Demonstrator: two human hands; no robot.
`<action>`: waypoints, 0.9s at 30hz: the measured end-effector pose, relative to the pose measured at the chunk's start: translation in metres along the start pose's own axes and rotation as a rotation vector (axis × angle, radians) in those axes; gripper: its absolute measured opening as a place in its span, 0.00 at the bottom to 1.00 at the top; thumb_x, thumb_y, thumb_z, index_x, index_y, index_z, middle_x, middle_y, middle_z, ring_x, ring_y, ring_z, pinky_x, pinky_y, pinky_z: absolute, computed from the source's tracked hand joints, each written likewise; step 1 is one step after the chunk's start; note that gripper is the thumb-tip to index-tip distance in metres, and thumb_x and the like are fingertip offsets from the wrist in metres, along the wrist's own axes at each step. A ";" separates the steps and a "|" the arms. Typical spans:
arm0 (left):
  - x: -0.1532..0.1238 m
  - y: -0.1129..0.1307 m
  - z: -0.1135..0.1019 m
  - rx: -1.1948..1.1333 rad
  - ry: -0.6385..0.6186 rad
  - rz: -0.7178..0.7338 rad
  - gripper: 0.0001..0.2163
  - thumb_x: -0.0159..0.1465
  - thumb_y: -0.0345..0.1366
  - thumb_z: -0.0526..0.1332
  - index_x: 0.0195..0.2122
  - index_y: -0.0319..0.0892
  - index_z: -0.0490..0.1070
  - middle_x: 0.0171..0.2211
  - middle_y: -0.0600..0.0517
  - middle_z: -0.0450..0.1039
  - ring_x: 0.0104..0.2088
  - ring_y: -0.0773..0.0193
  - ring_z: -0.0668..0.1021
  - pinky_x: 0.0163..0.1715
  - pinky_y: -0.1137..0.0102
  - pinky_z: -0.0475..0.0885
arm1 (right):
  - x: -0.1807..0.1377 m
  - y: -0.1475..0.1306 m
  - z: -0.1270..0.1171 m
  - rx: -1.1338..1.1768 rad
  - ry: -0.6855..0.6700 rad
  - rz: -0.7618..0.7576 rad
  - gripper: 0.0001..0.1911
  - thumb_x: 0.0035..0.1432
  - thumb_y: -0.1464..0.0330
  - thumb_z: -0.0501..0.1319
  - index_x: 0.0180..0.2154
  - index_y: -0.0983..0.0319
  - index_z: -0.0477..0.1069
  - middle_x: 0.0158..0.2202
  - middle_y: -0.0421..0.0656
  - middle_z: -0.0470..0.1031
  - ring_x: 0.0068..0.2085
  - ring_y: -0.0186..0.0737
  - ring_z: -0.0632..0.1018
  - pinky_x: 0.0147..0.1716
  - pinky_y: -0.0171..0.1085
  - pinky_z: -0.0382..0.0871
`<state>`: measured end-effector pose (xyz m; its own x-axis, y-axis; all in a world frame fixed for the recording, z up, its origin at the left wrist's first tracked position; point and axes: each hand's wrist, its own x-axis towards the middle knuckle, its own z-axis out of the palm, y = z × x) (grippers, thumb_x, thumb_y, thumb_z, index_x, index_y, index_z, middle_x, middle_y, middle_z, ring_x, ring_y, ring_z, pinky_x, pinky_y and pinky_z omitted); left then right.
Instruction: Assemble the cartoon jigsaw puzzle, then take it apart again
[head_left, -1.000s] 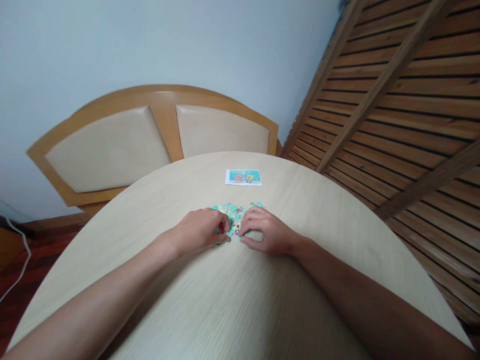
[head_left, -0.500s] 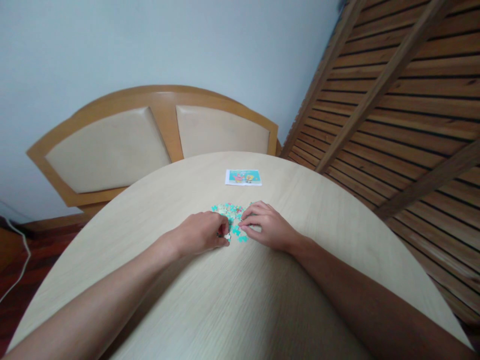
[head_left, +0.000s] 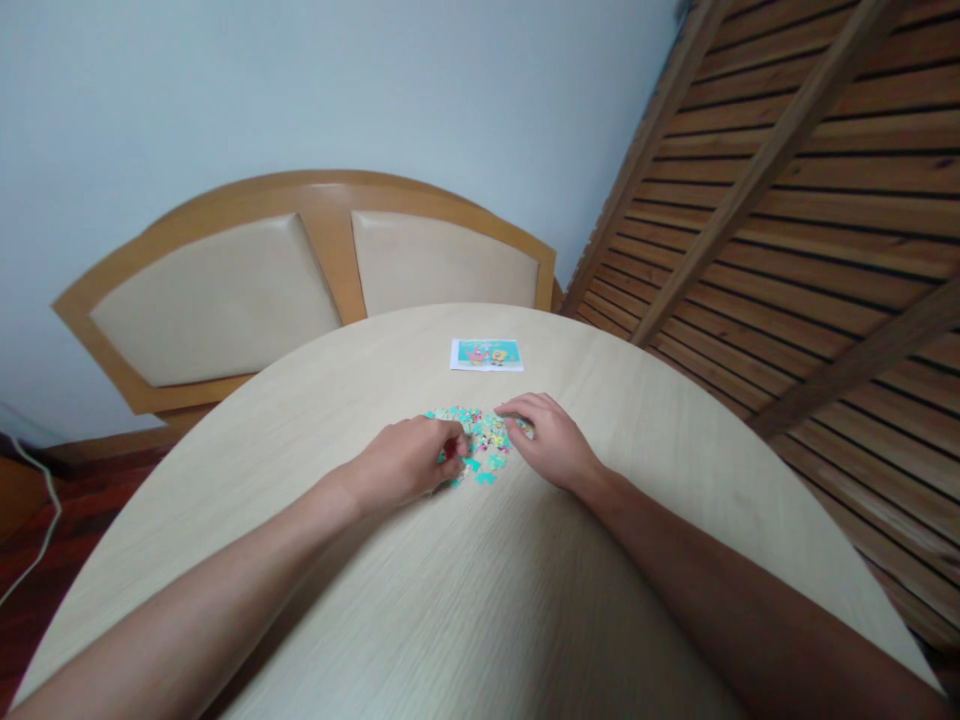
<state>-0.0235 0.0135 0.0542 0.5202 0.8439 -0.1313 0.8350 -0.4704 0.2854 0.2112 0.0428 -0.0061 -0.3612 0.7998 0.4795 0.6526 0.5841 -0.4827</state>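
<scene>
Small jigsaw puzzle pieces, mostly turquoise with bits of yellow and pink, lie in a loose pile on the table. At the pile's left side is my left hand, its fingers curled and pressed together; whatever they hold is hidden. My right hand reaches over the right edge of the pile with thumb and fingers apart, and some pieces show between them. A single turquoise piece lies at the near edge of the pile.
Beyond the pile a picture card with a pink and a yellow cartoon figure lies flat on the round wooden table. A padded wooden headboard stands behind the table, and slatted wood rises at the right.
My right hand has moved right and slightly away from me, its fingers spreading and uncovering more pieces. The left hand has shifted slightly right, and its fingers have drawn together.
</scene>
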 end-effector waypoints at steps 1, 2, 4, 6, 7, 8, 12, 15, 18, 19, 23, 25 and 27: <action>0.000 0.001 0.000 0.011 -0.001 -0.004 0.10 0.63 0.40 0.60 0.43 0.47 0.75 0.36 0.52 0.80 0.33 0.59 0.78 0.29 0.70 0.62 | 0.000 0.001 0.000 -0.006 0.006 0.024 0.11 0.62 0.73 0.58 0.43 0.60 0.78 0.44 0.45 0.81 0.48 0.46 0.76 0.51 0.46 0.69; 0.000 0.002 0.001 0.018 -0.006 -0.006 0.11 0.63 0.42 0.60 0.44 0.48 0.75 0.37 0.51 0.80 0.35 0.58 0.78 0.30 0.69 0.63 | 0.000 0.001 0.000 -0.010 0.008 0.038 0.11 0.62 0.73 0.58 0.42 0.60 0.78 0.44 0.45 0.81 0.47 0.46 0.76 0.52 0.46 0.69; -0.001 0.003 0.002 0.022 -0.029 -0.003 0.13 0.62 0.44 0.61 0.46 0.48 0.75 0.39 0.51 0.80 0.36 0.57 0.79 0.31 0.69 0.64 | 0.000 0.002 0.000 -0.008 0.001 0.045 0.11 0.61 0.73 0.58 0.42 0.61 0.78 0.44 0.46 0.80 0.47 0.46 0.77 0.52 0.46 0.69; -0.002 0.003 0.003 0.023 -0.058 0.012 0.11 0.63 0.44 0.61 0.44 0.48 0.75 0.39 0.51 0.79 0.36 0.57 0.78 0.31 0.69 0.65 | 0.000 0.002 0.001 -0.005 -0.004 0.046 0.11 0.61 0.73 0.58 0.42 0.60 0.78 0.44 0.45 0.80 0.47 0.45 0.77 0.52 0.45 0.69; -0.002 0.003 0.003 0.025 -0.064 0.018 0.10 0.63 0.43 0.61 0.43 0.48 0.75 0.39 0.51 0.79 0.36 0.58 0.78 0.31 0.69 0.65 | 0.000 0.003 0.001 -0.006 -0.001 0.053 0.11 0.61 0.73 0.58 0.42 0.60 0.78 0.44 0.45 0.80 0.47 0.45 0.77 0.52 0.46 0.68; -0.002 0.002 0.004 0.025 -0.065 0.023 0.09 0.62 0.42 0.61 0.42 0.47 0.75 0.38 0.51 0.79 0.36 0.58 0.78 0.31 0.69 0.65 | 0.000 0.003 0.001 -0.009 0.004 0.064 0.11 0.61 0.72 0.58 0.42 0.60 0.78 0.44 0.45 0.80 0.47 0.45 0.77 0.52 0.46 0.68; -0.001 0.002 0.005 -0.008 -0.050 0.042 0.08 0.62 0.40 0.62 0.40 0.46 0.74 0.37 0.51 0.78 0.35 0.59 0.77 0.31 0.69 0.64 | 0.000 0.008 0.002 -0.014 0.029 0.130 0.13 0.62 0.72 0.56 0.43 0.60 0.78 0.45 0.46 0.80 0.49 0.46 0.77 0.54 0.47 0.68; -0.001 0.005 0.004 -0.045 -0.049 0.030 0.06 0.63 0.38 0.60 0.38 0.46 0.74 0.34 0.52 0.78 0.32 0.61 0.76 0.29 0.70 0.62 | 0.000 0.011 0.003 -0.016 0.024 0.154 0.15 0.62 0.73 0.55 0.45 0.60 0.78 0.48 0.46 0.80 0.50 0.46 0.76 0.55 0.48 0.68; -0.002 0.009 0.002 -0.062 -0.001 0.011 0.07 0.65 0.39 0.57 0.37 0.45 0.73 0.33 0.52 0.78 0.30 0.62 0.76 0.29 0.70 0.62 | 0.000 0.010 0.003 -0.027 0.000 0.166 0.16 0.62 0.73 0.55 0.46 0.60 0.78 0.49 0.46 0.79 0.52 0.46 0.76 0.56 0.48 0.67; -0.003 0.010 0.001 -0.053 0.024 0.013 0.07 0.66 0.39 0.57 0.38 0.45 0.73 0.34 0.51 0.78 0.31 0.62 0.76 0.29 0.70 0.62 | 0.000 0.009 0.003 -0.033 -0.008 0.169 0.16 0.62 0.72 0.55 0.47 0.60 0.78 0.50 0.46 0.79 0.52 0.47 0.76 0.56 0.48 0.67; -0.003 0.013 0.003 0.016 0.082 0.043 0.07 0.64 0.34 0.57 0.37 0.45 0.74 0.36 0.51 0.79 0.33 0.61 0.77 0.31 0.70 0.63 | -0.001 0.005 0.002 -0.068 -0.046 0.161 0.14 0.62 0.68 0.59 0.47 0.60 0.79 0.50 0.46 0.79 0.52 0.48 0.75 0.56 0.48 0.66; -0.003 0.014 0.007 0.019 0.076 0.055 0.06 0.63 0.34 0.58 0.36 0.45 0.75 0.36 0.52 0.79 0.35 0.61 0.77 0.32 0.70 0.64 | -0.001 0.003 0.002 -0.088 -0.063 0.146 0.14 0.62 0.65 0.62 0.47 0.60 0.79 0.50 0.47 0.78 0.52 0.48 0.75 0.56 0.49 0.67; -0.002 0.014 0.008 0.007 0.056 0.063 0.06 0.63 0.36 0.59 0.36 0.46 0.76 0.36 0.53 0.79 0.36 0.60 0.78 0.33 0.71 0.65 | -0.001 0.001 0.002 -0.104 -0.074 0.135 0.15 0.61 0.63 0.63 0.48 0.59 0.79 0.50 0.47 0.78 0.52 0.49 0.75 0.55 0.49 0.66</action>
<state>-0.0115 0.0025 0.0506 0.5610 0.8256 -0.0602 0.8024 -0.5245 0.2847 0.2110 0.0424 -0.0083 -0.3110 0.8803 0.3584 0.7625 0.4562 -0.4588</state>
